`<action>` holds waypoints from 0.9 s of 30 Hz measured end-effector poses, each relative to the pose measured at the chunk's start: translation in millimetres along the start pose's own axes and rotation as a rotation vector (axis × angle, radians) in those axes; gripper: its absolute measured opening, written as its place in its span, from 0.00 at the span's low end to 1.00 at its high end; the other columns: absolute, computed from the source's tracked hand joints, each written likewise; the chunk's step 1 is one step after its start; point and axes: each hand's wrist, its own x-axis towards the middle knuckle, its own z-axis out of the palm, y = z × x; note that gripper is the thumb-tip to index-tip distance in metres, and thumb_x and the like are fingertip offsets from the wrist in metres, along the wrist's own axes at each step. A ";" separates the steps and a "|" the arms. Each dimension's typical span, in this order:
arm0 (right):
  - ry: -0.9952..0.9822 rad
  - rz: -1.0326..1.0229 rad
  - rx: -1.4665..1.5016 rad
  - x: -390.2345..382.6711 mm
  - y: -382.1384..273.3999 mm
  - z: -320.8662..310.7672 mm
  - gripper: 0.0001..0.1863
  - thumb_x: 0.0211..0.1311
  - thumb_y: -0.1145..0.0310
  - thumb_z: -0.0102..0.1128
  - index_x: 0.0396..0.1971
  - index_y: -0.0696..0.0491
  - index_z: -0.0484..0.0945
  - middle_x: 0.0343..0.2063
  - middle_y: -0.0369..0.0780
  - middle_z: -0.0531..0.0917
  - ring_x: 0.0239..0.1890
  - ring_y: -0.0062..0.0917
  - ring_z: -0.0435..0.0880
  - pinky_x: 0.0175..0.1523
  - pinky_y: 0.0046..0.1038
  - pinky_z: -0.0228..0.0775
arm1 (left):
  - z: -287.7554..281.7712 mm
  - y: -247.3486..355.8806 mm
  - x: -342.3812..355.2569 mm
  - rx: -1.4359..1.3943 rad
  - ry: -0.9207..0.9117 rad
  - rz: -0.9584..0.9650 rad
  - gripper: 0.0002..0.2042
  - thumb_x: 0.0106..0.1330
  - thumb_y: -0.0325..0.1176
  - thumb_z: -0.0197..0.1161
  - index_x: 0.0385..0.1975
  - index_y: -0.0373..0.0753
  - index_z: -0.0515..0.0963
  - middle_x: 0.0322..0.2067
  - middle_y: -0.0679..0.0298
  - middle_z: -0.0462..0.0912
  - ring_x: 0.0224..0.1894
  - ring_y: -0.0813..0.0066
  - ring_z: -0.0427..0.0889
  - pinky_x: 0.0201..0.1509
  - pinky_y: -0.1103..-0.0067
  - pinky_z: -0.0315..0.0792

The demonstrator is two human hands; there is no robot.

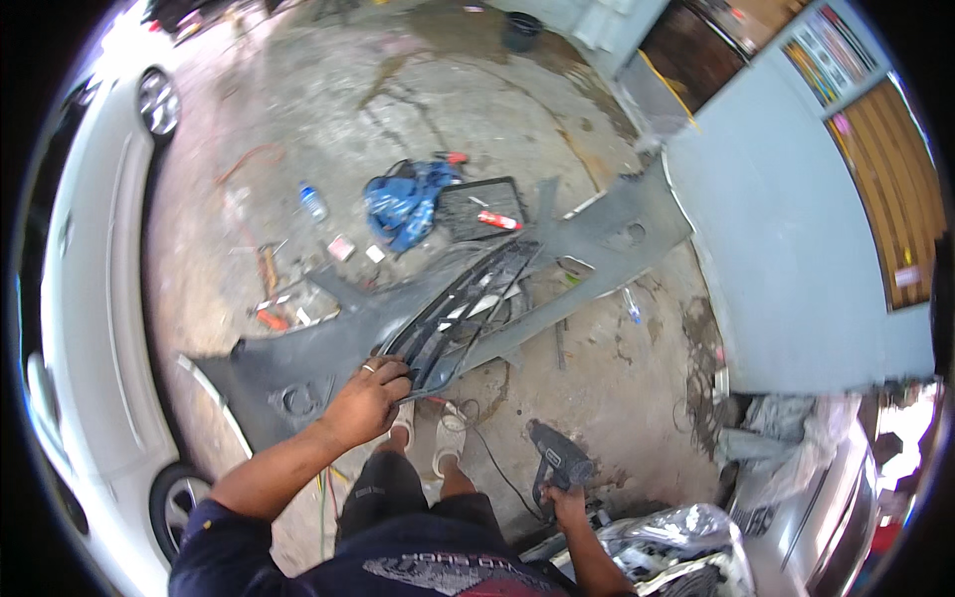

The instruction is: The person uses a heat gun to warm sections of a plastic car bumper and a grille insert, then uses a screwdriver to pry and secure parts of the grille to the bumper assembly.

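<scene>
My left hand (376, 396), with a ring on one finger, is closed over the near end of a long black car grille (468, 303). The grille lies slanted over a dark grey car bumper (308, 353), which stretches across the floor in front of my feet. In my right hand (569, 504) is a dark heat gun (559, 453), its fingers wrapped round the handle. The gun's nozzle points up and to the left, apart from the grille and the bumper. A dark cord (492, 453) runs over the floor near the gun.
Beyond the bumper lie a black tray (463, 204) with a red tube (499, 220), a blue bundle (403, 204) and a water bottle (312, 202). A white car (95, 269) stands left. A pale wall (786, 229) rises right; wrapped car parts (686, 537) sit near my right arm.
</scene>
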 end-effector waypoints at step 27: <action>-0.288 -0.147 -0.006 -112.2 -74.1 62.2 0.23 0.52 0.80 0.60 0.51 0.63 0.76 0.34 0.46 0.84 0.25 0.31 0.83 0.33 0.34 0.80 | 30.0 -46.6 -263.5 -0.572 0.999 -0.635 0.19 0.61 0.17 0.61 0.49 0.40 0.87 0.74 0.32 0.67 0.40 0.71 0.86 0.53 0.74 0.79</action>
